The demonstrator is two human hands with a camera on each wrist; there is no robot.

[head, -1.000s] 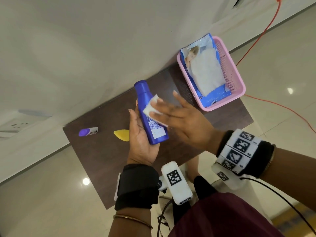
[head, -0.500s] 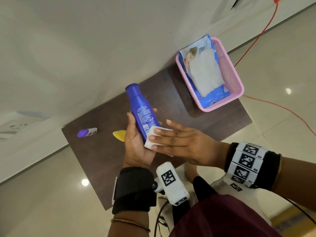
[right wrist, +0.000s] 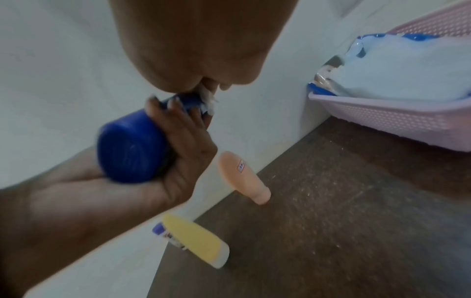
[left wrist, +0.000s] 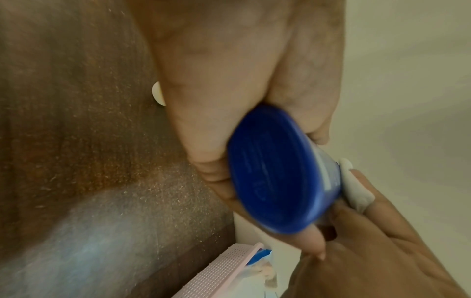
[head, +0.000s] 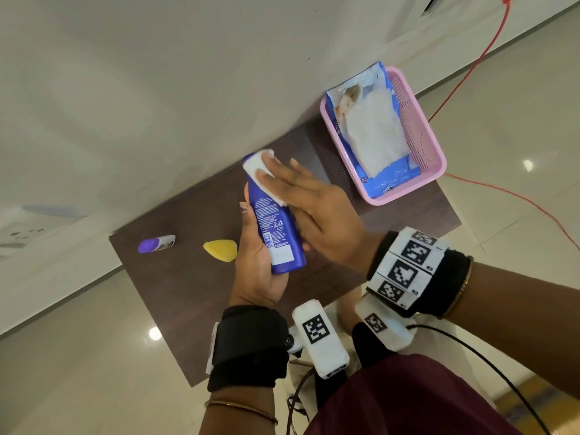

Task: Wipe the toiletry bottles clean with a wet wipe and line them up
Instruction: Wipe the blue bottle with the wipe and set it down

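1. Head view: left hand (head: 260,262) curls its fingers round the lower body of a dark blue plastic lotion bottle (head: 276,227), held above the dark brown wooden table (head: 188,293) with its cap end toward 12 o'clock. The right hand (head: 317,211) lays straight, slightly spread fingers on a folded white wet wipe (head: 260,177), pressing it against the bottle's upper part. At 2 o'clock from the hands, a pink perforated plastic basket (head: 430,152) sits on the table and holds a blue-and-white wet-wipe pack (head: 373,133). At 9 o'clock stand a yellow-capped bottle (head: 220,251) and, farther out, a small purple-capped bottle (head: 156,244).

2. Left wrist view: the blue bottle's oval base (left wrist: 275,171) fills the middle, gripped between thumb and fingers; the wipe (left wrist: 354,187) lies at 3 o'clock of it under the other hand's fingers. The basket's corner (left wrist: 224,274) shows at 6 o'clock.

3. Right wrist view: straight fingers press the wipe (right wrist: 209,100) onto the bottle (right wrist: 132,149). A peach-coloured plastic bottle (right wrist: 239,177) stands by the wall; the basket (right wrist: 407,119) with its pack (right wrist: 407,70) lies at 2 o'clock.
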